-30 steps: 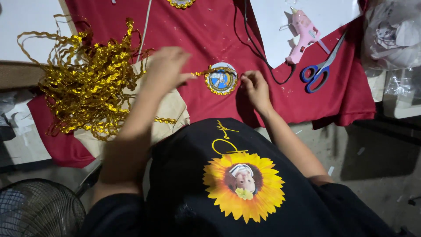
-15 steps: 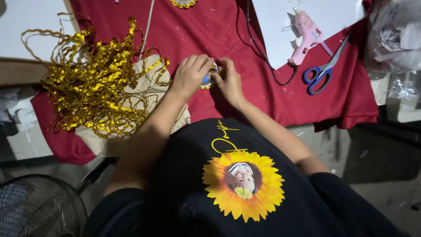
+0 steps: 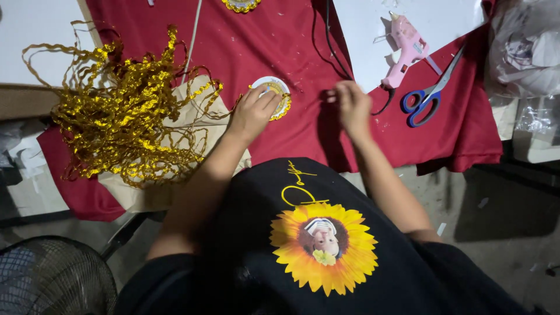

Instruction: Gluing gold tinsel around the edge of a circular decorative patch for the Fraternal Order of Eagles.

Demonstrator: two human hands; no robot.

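Left hand on round badge, right hand free beside it.

Left hand (image 3: 252,112) fingers curled down over one round badge (image 3: 274,94) with white back and gold-trim edge, pressing it to the red cloth (image 3: 274,41). Right hand (image 3: 352,105) just right of the badge, fingers loosely bunched, touching only cloth; holds nothing visible. Left of the badge: one heap of gold ribbon trim (image 3: 122,116). Right of it: one pink glue gun (image 3: 406,49), one pair of blue-handled scissors (image 3: 429,96). Above it, at the frame's top edge: a second gold-edged badge (image 3: 240,4), partly cut off.
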